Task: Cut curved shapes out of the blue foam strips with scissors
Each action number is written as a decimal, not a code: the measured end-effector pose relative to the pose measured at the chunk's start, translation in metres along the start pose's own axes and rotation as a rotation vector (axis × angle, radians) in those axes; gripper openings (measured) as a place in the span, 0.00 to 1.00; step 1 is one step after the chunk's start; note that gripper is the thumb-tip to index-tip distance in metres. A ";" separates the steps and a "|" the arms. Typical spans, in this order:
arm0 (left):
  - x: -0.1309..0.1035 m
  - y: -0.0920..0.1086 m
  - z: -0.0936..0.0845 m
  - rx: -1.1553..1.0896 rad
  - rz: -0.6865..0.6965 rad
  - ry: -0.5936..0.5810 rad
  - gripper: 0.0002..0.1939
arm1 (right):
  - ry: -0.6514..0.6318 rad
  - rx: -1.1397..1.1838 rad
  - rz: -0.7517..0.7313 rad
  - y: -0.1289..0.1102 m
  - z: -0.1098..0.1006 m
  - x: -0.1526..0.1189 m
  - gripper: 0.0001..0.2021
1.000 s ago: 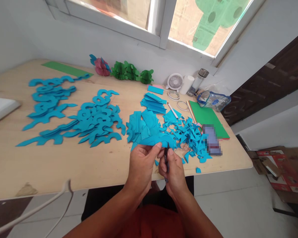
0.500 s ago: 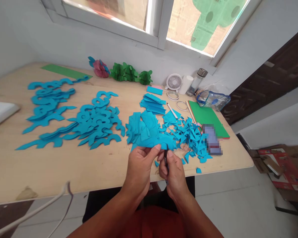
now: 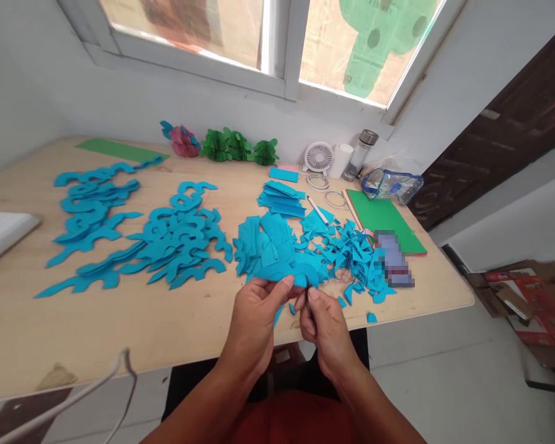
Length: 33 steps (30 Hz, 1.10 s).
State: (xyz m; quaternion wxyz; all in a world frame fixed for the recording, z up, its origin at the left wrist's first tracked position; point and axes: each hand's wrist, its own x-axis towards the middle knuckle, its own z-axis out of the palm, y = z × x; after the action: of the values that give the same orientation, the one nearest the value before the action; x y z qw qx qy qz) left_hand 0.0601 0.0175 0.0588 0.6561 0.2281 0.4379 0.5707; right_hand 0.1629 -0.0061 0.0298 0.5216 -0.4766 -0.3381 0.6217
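My left hand [image 3: 254, 320] pinches a piece of blue paper [image 3: 277, 271] between thumb and fingers, above the table's front edge. In my right hand [image 3: 328, 324] are dark scissors [image 3: 308, 297], mostly hidden by the fingers, with their blades at the paper's right end. A narrow blue sliver [image 3: 278, 316] shows between the hands. Just beyond them lies a pile of blue paper pieces [image 3: 268, 240], with a heap of small blue scraps [image 3: 351, 253] to its right. Wavy blue cut-outs [image 3: 180, 228] lie stacked to the left.
Along the wall stand green paper decorations [image 3: 226, 145], a small white fan [image 3: 318, 158] and a glass bottle [image 3: 361, 155]. On the right are a clear pouch [image 3: 393, 185], green sheets [image 3: 383, 219] and a blurred-out object [image 3: 393, 259]. A white cable [image 3: 74, 407] hangs at front left.
The held blue paper has turned slightly, and my right hand with the scissors has shifted a little along it. A blue sliver now shows below the paper. The view has tilted slightly.
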 end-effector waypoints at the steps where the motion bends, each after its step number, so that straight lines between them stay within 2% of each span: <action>1: 0.000 0.000 -0.001 0.000 -0.006 -0.001 0.08 | -0.004 -0.003 0.004 0.000 -0.001 -0.001 0.20; 7: 0.002 0.000 -0.006 0.009 -0.044 0.009 0.09 | -0.026 -0.015 0.026 -0.002 -0.003 -0.002 0.21; 13: 0.006 0.009 -0.017 0.123 -0.024 0.000 0.10 | -0.047 -0.077 0.050 -0.006 -0.006 -0.003 0.22; 16: 0.010 0.015 -0.024 0.190 -0.010 0.000 0.14 | -0.070 -0.127 0.054 -0.010 -0.009 -0.003 0.22; 23: 0.012 0.019 -0.029 0.225 -0.027 -0.118 0.13 | -0.089 -0.204 0.012 -0.018 -0.013 -0.003 0.22; 29: 0.006 0.011 -0.024 0.136 -0.039 -0.030 0.15 | -0.067 -0.145 0.020 -0.011 -0.012 -0.004 0.21; 33: 0.005 0.008 -0.024 0.090 -0.036 -0.016 0.16 | -0.081 -0.113 0.024 -0.009 -0.011 -0.006 0.21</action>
State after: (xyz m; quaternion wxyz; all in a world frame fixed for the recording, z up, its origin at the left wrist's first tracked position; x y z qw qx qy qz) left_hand 0.0354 0.0193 0.0517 0.6588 0.2543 0.4618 0.5367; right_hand 0.1764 -0.0111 0.0356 0.4721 -0.4837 -0.3878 0.6267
